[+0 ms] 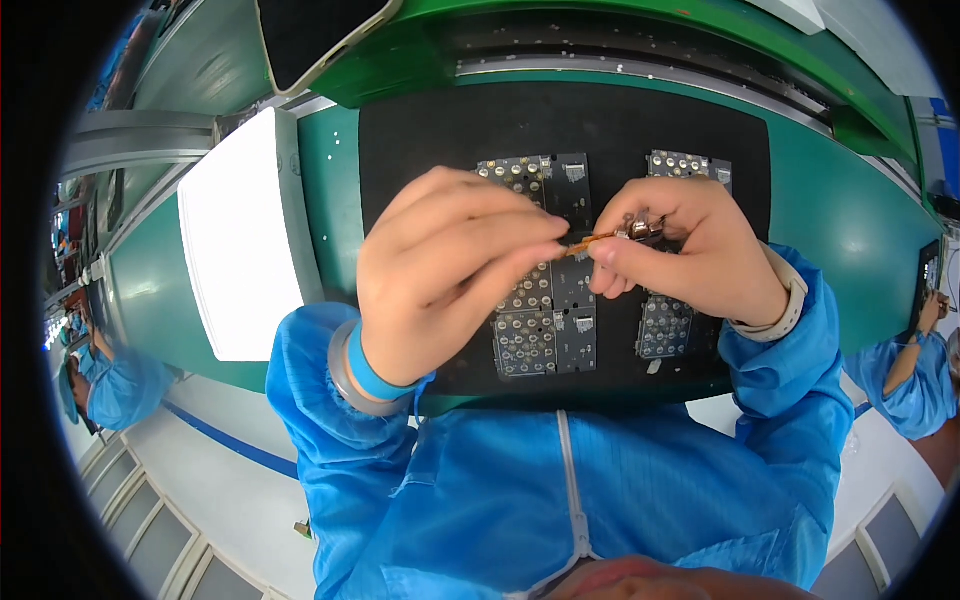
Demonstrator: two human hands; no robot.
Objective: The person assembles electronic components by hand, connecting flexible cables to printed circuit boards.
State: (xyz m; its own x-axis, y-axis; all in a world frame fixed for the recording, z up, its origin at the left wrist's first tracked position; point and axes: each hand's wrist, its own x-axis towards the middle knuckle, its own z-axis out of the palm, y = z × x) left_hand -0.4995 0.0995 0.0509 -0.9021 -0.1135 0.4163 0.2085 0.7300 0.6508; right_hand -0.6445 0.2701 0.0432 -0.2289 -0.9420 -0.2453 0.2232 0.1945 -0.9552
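Note:
Over the black mat [430, 130], both my hands are raised and brought close together. My right hand [695, 250] grips a small metallic component [645, 228] with a thin orange flex cable [588, 243] sticking out to the left. The thumb and forefinger of my left hand [440, 250] close in a pinch at the cable's free end. Below the hands lie dark circuit boards with rows of round light spots: one group [575, 342] in the middle, partly covered by my left hand, and another [665, 325] partly behind my right hand.
A white box-like panel [240, 240] stands left of the mat on the green table [850, 270]. A dark-screened device [320, 35] rests at the far edge, near a green channel [600, 40] with small white bits. Blue-sleeved people work at far left [120, 385] and far right [915, 370].

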